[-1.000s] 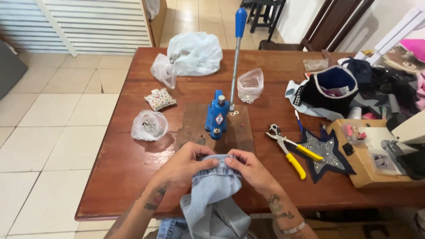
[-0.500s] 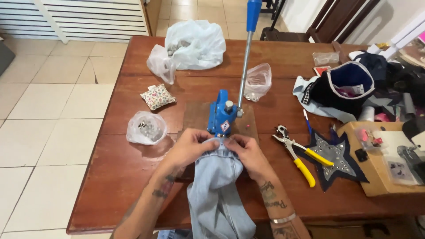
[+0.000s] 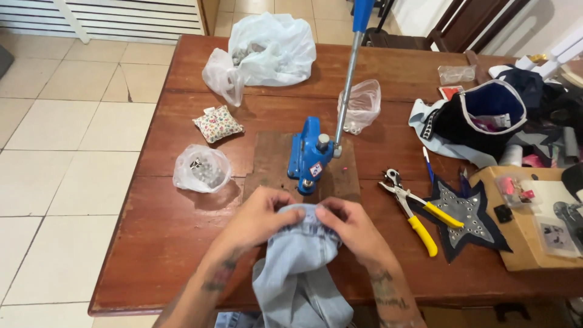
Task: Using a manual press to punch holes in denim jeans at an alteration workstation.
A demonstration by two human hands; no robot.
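Denim garment [image 3: 302, 267]: pale blue jeans fabric, bunched at the near edge of the wooden table [image 3: 152, 243], its upper edge just short of the base of the blue hand press [image 3: 311, 157].
Left hand [image 3: 258, 217]: fingers closed, pinching the left side of the folded top edge of the denim.
Right hand [image 3: 352, 226]: fingers closed on the right side of the same edge, thumb on top.
Progress: judging by the pictures, the fabric is gathered and held close to the press but not under its die; the lever [image 3: 354, 61] stands upright, so no pressing is under way.
Left to do: as far as I can judge, the edge is not yet seated in the press.
Long axis: the garment runs from the table edge away from the person, towards the press, with the rest hanging off the near side.
Pointing: the held edge faces the press.
Nearby: small clear bag of metal pieces [image 3: 202, 168] to the left, yellow-handled pliers [image 3: 413, 209] and a studded dark star patch [image 3: 464, 215] to the right.
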